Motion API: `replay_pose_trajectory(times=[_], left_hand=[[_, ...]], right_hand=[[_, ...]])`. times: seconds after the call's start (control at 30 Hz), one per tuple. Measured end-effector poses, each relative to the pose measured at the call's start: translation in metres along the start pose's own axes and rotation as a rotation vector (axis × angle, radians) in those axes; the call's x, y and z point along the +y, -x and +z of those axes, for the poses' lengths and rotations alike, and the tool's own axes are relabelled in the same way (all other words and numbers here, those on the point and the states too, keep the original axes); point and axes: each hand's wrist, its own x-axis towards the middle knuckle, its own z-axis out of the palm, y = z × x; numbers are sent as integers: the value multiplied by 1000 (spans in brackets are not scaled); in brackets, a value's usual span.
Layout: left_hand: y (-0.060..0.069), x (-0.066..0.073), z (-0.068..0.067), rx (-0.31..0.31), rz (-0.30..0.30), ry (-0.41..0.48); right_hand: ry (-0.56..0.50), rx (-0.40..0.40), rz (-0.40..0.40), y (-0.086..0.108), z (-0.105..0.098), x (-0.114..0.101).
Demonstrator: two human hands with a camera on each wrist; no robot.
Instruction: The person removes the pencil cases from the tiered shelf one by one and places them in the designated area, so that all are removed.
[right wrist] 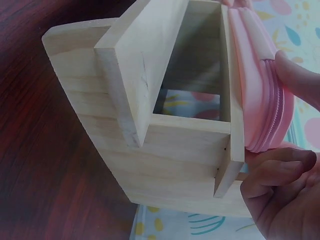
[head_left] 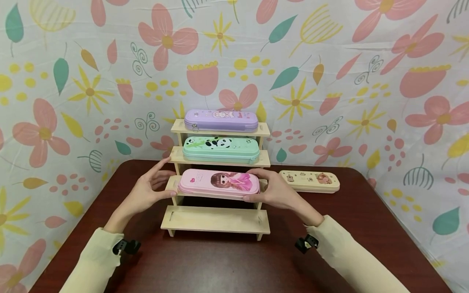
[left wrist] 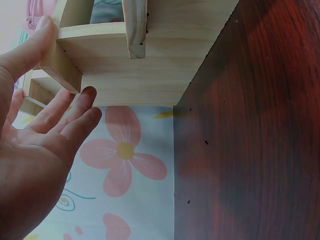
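Note:
A pink pencil case (head_left: 205, 182) with a doll picture lies on the third step down of a wooden tiered stand (head_left: 216, 220). At the case's right end my right hand (head_left: 275, 189) grips it, thumb in front and fingers behind. The right wrist view shows that thumb against the pink case's zipped side (right wrist: 272, 107), with curled fingers by its end. My left hand (head_left: 148, 188) is at the left end of the same step, thumb tip beside the case and fingers extended. In the left wrist view, the left thumb (left wrist: 32, 52) touches the step's wooden edge.
A purple pencil case (head_left: 220, 121) lies on the top step, and a mint panda pencil case (head_left: 221, 149) on the step below. Right of the stand, a cream pencil case (head_left: 311, 182) rests on the dark red table (head_left: 205, 264). A flowered cloth (head_left: 234, 53) hangs behind.

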Motion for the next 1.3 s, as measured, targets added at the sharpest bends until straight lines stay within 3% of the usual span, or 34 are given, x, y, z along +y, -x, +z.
replay_pose_trajectory(times=[0.57,0.8,1.0,1.3], left_hand=[[0,1,1,-3,6,0],[0,2,1,0,6,-20],[0,2,1,4,-3,-26],[1,1,1,7,-5,-33]], right_hand=[[-92,8,-31,9,-3,6],[-151,30,42,22,-9,10],[-193,67,59,32,-17,15],[-293,27,123,55,-42,25]])
